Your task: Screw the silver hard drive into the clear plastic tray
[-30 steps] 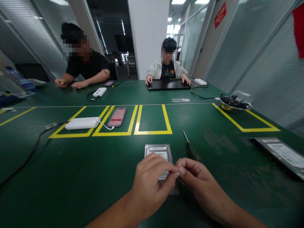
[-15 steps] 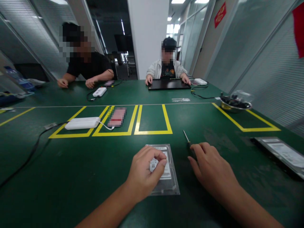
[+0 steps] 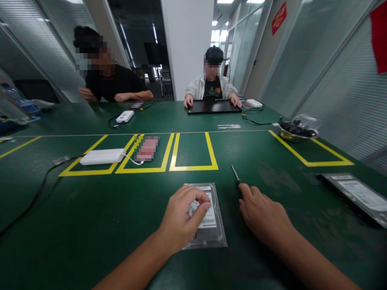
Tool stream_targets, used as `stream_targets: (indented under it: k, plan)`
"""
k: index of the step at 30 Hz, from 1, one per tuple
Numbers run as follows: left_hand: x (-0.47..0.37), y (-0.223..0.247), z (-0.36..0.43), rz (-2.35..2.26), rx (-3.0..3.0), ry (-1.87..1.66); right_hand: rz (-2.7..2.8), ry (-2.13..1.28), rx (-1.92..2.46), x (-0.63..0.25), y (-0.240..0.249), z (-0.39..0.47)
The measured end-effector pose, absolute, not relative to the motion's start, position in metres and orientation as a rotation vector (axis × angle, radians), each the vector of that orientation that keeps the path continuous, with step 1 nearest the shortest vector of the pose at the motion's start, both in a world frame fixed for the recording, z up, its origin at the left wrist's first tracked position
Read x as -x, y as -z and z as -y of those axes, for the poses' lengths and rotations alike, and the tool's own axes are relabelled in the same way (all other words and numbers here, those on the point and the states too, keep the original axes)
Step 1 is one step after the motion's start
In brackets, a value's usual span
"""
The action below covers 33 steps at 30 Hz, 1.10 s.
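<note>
A silver hard drive [image 3: 216, 235] with a white label lies flat on the green table in front of me. My left hand [image 3: 184, 217] is over its left part, thumb and forefinger tips brought together above the label. Whatever those fingertips hold, if anything, is too small to make out. Right of the drive, a screwdriver [image 3: 236, 174] rests low at the table with its metal shaft pointing away from me. My right hand [image 3: 263, 209] is closed around its dark handle, which the fingers mostly hide.
Another hard drive [image 3: 356, 195] lies at the far right. A metal bowl [image 3: 298, 135] holds dark parts behind it. A white power bank [image 3: 102, 156] and a phone [image 3: 147, 148] sit among yellow tape outlines. Across the table, one person holds a black panel [image 3: 214, 106]; another sits left.
My right thumb and fingers have closed onto the screwdriver handle. My left hand keeps its pose over the hard drive. The person at the left has shifted their arms.
</note>
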<state>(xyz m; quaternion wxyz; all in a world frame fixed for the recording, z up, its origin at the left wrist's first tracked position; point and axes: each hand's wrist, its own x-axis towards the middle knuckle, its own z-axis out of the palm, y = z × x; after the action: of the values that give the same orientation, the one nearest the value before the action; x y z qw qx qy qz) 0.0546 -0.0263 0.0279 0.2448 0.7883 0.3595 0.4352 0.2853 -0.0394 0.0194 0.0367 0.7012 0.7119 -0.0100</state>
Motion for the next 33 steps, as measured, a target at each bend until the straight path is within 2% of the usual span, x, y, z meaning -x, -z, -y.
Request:
stream_targets:
  k: [12, 22, 33]
  plan:
    - [-0.059, -0.03, 0.027, -1.021, -2.252, -0.948, -2.529, 0.139, -2.245, -0.285, -0.022, 0.038]
    - [-0.079, -0.039, 0.025, -1.216, -2.442, -0.604, -2.787, 0.166, -2.285, -0.288, -0.015, 0.038]
    - [-0.089, -0.037, 0.025, -1.329, -2.498, -0.528, -2.83, 0.168, -2.267, -0.288, -0.015, 0.038]
